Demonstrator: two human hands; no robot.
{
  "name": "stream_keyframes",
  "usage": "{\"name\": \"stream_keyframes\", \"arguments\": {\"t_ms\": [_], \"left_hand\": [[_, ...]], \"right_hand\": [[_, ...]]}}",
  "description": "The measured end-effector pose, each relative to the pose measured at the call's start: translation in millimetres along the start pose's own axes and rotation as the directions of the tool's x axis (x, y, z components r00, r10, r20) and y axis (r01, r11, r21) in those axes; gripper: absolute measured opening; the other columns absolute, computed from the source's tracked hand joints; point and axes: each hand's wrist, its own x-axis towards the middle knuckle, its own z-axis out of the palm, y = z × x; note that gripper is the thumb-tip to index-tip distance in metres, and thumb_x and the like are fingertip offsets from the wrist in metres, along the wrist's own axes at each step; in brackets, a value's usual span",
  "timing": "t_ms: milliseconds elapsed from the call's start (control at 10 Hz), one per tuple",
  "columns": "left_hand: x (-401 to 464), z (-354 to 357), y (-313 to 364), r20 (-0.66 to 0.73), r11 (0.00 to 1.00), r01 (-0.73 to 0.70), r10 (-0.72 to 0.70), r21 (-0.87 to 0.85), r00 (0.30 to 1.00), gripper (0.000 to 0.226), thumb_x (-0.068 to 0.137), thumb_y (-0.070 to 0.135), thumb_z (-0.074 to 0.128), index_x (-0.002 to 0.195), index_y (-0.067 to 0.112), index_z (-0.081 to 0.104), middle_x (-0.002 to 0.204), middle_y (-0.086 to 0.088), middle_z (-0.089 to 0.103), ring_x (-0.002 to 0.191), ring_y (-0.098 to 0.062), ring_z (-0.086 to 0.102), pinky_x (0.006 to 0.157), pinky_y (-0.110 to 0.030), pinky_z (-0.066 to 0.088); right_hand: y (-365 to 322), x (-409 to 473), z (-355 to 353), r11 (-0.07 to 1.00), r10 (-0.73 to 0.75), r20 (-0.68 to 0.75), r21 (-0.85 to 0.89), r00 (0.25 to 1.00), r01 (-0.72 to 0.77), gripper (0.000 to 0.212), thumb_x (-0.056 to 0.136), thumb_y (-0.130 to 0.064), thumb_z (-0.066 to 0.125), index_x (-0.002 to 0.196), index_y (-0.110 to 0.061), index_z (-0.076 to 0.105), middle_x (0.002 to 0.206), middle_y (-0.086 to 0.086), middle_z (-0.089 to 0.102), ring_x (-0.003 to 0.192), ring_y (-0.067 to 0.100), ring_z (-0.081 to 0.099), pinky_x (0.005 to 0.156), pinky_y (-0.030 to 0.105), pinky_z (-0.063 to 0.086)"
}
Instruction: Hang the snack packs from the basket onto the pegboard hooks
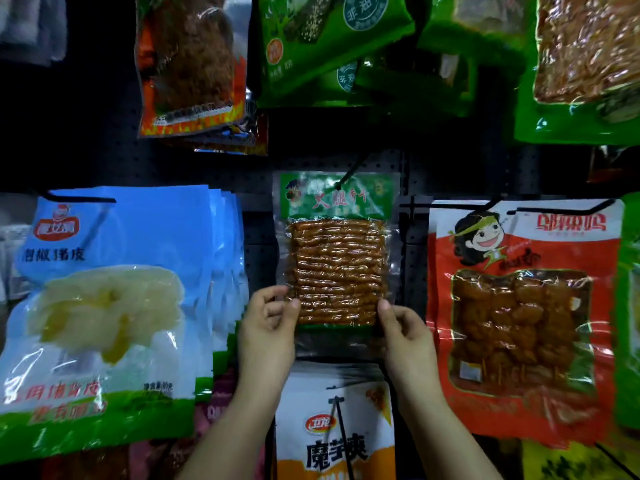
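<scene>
Left hand [268,327] and right hand [407,336] pinch lower corners of clear snack pack [337,251], top threaded on pegboard hook [349,173].

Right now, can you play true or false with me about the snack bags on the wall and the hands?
1. Both hands hold the clear pack of brown sticks. True: the left hand and the right hand pinch its lower corners.
2. A hook goes through the top of that pack. True.
3. The big blue pack hangs to the right of the hands. False: it hangs to their left; the red pack with the cartoon face is on the right.
4. The packs at the top middle are purple. False: the green packs hang there.
</scene>
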Motion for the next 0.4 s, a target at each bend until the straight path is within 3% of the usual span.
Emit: {"name": "stream_keyframes", "arguments": {"t_ms": [100,300,400], "left_hand": [[2,1,-6,-0.019,1.0,0.029,-0.029,0.004,0.999,0.015,0.09,0.018,0.06,0.102,0.024,0.054,0.092,0.0,0.065,0.085,-0.009,0.061,0.061,-0.012,0.043],[-5,-6,-31,-0.057,0.992,0.118,-0.116,0.038,0.992,0.009,0.092,0.013,0.056,0.099,0.017,0.054,0.098,-0.006,0.062,0.088,-0.017,0.059,0.074,-0.024,0.045],[-23,-13,-41,-0.066,0.971,0.24,-0.24,-0.009,0.969,0.011,0.093,0.009,0.055,0.102,0.013,0.052,0.096,-0.01,0.06,0.083,-0.019,0.058,0.071,-0.026,0.046]], "right_hand": [[10,2,1,0.997,-0.021,0.007,-0.074,1.0,0.021,0.026,0.092,-0.034,0.056,0.075,-0.014,0.059,0.063,0.003,0.058,0.057,0.015,0.052,0.055,0.031,0.041],[32,-5,-4,0.982,0.041,0.106,-0.188,0.993,-0.021,0.031,0.094,-0.027,0.056,0.073,-0.004,0.059,0.066,0.013,0.062,0.058,0.018,0.054,0.061,0.032,0.042],[40,-21,-17,0.979,0.122,0.118,-0.179,0.985,-0.099,0.029,0.091,-0.03,0.061,0.08,-0.002,0.062,0.071,0.018,0.068,0.06,0.019,0.058,0.058,0.03,0.043]]}}
